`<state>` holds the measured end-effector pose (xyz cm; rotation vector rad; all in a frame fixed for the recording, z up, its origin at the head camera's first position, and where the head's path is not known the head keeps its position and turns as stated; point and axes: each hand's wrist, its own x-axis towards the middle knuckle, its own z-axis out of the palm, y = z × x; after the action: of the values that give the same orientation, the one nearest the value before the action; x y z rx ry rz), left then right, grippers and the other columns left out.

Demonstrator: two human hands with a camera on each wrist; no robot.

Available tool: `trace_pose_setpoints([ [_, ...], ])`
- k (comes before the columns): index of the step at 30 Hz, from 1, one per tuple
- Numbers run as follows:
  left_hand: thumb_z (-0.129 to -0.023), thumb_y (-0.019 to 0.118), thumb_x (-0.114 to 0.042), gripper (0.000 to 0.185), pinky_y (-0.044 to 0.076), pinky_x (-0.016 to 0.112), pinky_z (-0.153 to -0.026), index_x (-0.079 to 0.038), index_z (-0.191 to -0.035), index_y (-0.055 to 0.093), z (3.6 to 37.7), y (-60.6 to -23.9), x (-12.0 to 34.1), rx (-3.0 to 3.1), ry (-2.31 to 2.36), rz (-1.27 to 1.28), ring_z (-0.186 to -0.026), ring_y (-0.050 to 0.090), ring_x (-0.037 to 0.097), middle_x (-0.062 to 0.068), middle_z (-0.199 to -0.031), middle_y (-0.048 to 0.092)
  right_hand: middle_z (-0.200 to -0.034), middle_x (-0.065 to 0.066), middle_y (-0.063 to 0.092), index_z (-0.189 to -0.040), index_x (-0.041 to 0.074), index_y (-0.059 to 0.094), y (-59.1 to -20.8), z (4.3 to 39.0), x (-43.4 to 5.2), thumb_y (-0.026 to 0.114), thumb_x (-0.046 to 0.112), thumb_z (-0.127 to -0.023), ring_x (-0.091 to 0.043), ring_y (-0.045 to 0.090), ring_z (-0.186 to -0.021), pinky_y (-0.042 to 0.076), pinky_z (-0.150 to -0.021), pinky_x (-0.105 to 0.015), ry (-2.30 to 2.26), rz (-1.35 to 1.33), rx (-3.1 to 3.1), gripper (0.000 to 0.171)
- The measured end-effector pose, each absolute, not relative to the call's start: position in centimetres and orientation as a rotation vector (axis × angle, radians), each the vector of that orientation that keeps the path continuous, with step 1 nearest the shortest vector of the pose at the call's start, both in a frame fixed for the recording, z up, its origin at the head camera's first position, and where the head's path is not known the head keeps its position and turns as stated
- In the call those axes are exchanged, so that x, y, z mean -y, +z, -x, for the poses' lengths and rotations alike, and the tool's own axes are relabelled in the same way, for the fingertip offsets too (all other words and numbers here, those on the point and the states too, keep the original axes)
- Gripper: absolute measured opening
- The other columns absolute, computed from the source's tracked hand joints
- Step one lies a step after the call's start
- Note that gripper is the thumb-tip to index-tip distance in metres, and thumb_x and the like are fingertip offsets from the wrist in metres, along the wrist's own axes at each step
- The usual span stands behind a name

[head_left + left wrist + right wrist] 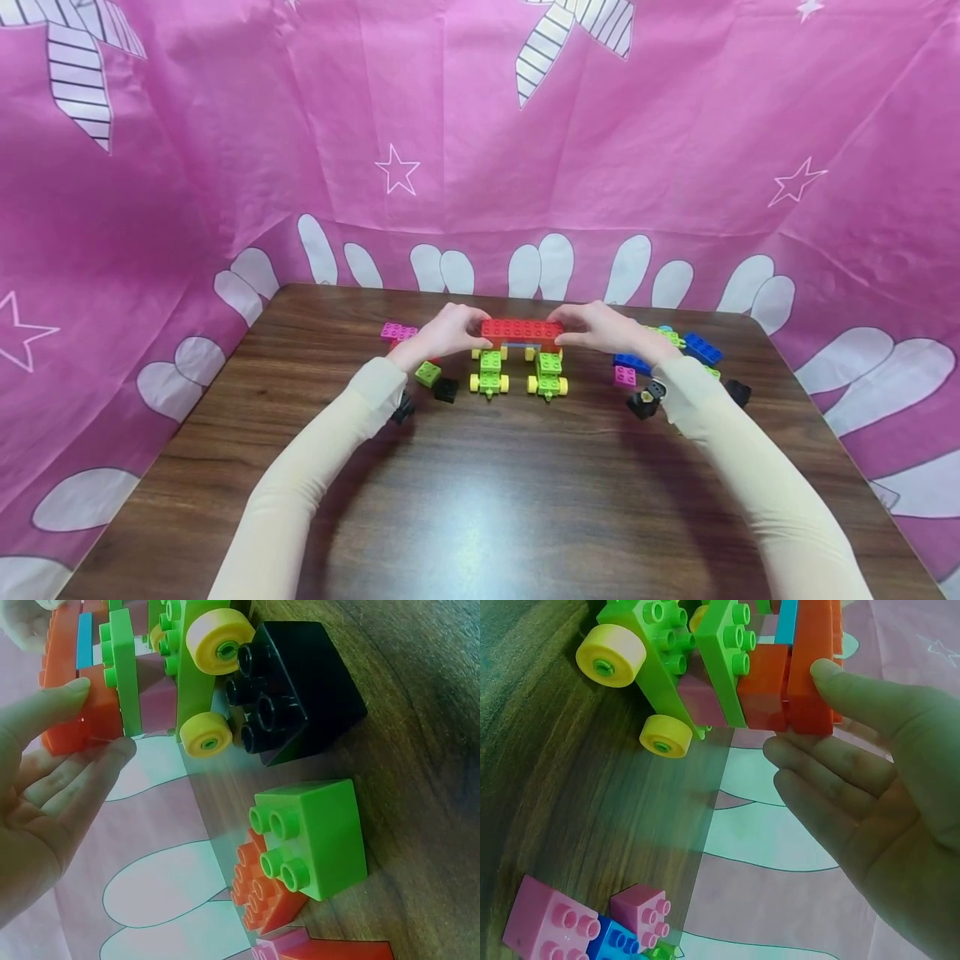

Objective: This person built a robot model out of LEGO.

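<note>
Left hand and right hand, each pinching one end of a long red brick, two green wheeled bases below, loose blocks flanking, wooden table.

Pink fabric walls hang beyond and beside the fingers, printed with stars, striped ribbons and pale ovals. Below the fingers I see a dark wood-grain table, a whitish glare on their near side.

The long brick is red, wheels yellow, backdrop star-patterned pink.
</note>
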<state>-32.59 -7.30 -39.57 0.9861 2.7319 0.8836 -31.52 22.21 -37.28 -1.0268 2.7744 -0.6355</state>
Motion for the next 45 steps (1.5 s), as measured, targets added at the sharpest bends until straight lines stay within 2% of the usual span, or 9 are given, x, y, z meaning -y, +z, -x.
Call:
trace_pose_setpoints([
  [7,-0.085,0.078,-0.020,0.033,0.057,0.030,-0.084,-0.005,-0.115,0.072,32.5,-39.6,7.2,-2.712,0.878,-1.006,-0.087,0.073,0.013,0.007,-0.101,0.078,-0.116,-0.007,0.073,-0.124,0.009,0.067,-37.1,30.9,-22.6,0.071,0.026,-0.092,-0.021,0.069,-0.105,0.057,-0.094,-0.045,-0.654,0.984,-2.768,0.036],
  [11,-0.086,0.078,-0.021,0.033,0.057,0.030,-0.084,-0.005,-0.115,0.071,32.4,-39.6,7.1,-2.692,0.882,-1.005,-0.087,0.072,0.013,0.007,-0.101,0.077,-0.117,-0.008,0.074,-0.127,0.008,0.067,-37.1,30.5,-22.9,0.069,0.028,-0.093,-0.015,0.068,-0.090,0.059,-0.082,-0.034,-0.643,0.955,-2.777,0.039],
  [14,-0.086,0.077,-0.020,0.033,0.057,0.030,-0.084,-0.005,-0.114,0.071,32.3,-39.6,7.1,-2.673,0.890,-1.011,-0.088,0.073,0.013,0.007,-0.101,0.077,-0.115,-0.009,0.074,-0.127,0.008,0.067,-37.2,30.4,-23.0,0.069,0.028,-0.093,-0.011,0.061,-0.078,0.054,-0.071,-0.026,-0.635,0.956,-2.788,0.039],
  [16,-0.086,0.077,-0.019,0.033,0.057,0.030,-0.085,-0.005,-0.115,0.071,32.3,-39.6,7.1,-2.666,0.892,-1.015,-0.088,0.073,0.013,0.007,-0.102,0.077,-0.115,-0.009,0.075,-0.126,0.008,0.068,-37.4,30.3,-23.0,0.070,0.028,-0.093,-0.011,0.061,-0.079,0.053,-0.071,-0.024,-0.633,0.957,-2.801,0.038],
  [28,-0.087,0.077,-0.022,0.035,0.057,0.031,-0.085,-0.005,-0.117,0.070,32.2,-39.7,7.2,-2.671,0.879,-1.071,-0.089,0.072,0.014,0.008,-0.102,0.077,-0.118,-0.013,0.073,-0.126,0.009,0.069,-37.9,29.5,-22.7,0.071,0.026,-0.091,-0.012,0.061,-0.077,0.053,-0.074,-0.032,-0.651,0.922,-2.879,0.039],
  [33,-0.091,0.072,-0.030,0.048,0.056,0.035,-0.095,-0.002,-0.129,0.063,32.1,-39.5,7.8,-2.659,0.901,-1.089,-0.106,0.071,0.021,0.012,-0.119,0.073,-0.119,-0.013,0.073,-0.127,0.009,0.068,-37.9,29.5,-22.7,0.071,0.027,-0.092,-0.014,0.056,-0.066,0.048,-0.066,-0.027,-0.656,0.890,-2.868,0.040],
  [37,-0.095,0.067,-0.029,0.047,0.053,0.040,-0.102,-0.001,-0.131,0.062,31.9,-39.1,8.3,-2.666,0.965,-1.057,-0.120,0.065,0.025,0.013,-0.130,0.068,-0.119,-0.013,0.073,-0.128,0.009,0.068,-37.9,29.5,-22.8,0.071,0.028,-0.092,-0.014,0.057,-0.068,0.049,-0.068,-0.026,-0.641,0.887,-2.877,0.040],
  [40,-0.095,0.066,-0.028,0.043,0.052,0.039,-0.103,-0.003,-0.130,0.064,31.9,-39.1,8.5,-2.660,0.978,-1.037,-0.121,0.065,0.023,0.012,-0.129,0.069,-0.119,-0.013,0.073,-0.127,0.009,0.068,-37.9,29.4,-22.8,0.071,0.027,-0.091,-0.012,0.053,-0.064,0.047,-0.065,-0.025,-0.642,0.890,-2.877,0.041],
  [45,-0.094,0.068,-0.025,0.041,0.053,0.038,-0.102,-0.004,-0.129,0.065,31.9,-38.9,8.5,-2.632,1.016,-1.010,-0.120,0.066,0.022,0.011,-0.127,0.069,-0.118,-0.014,0.073,-0.129,0.009,0.067,-38.0,29.5,-22.9,0.071,0.028,-0.092,-0.011,0.036,-0.050,0.040,-0.053,-0.024,-0.675,0.872,-2.856,0.041],
])
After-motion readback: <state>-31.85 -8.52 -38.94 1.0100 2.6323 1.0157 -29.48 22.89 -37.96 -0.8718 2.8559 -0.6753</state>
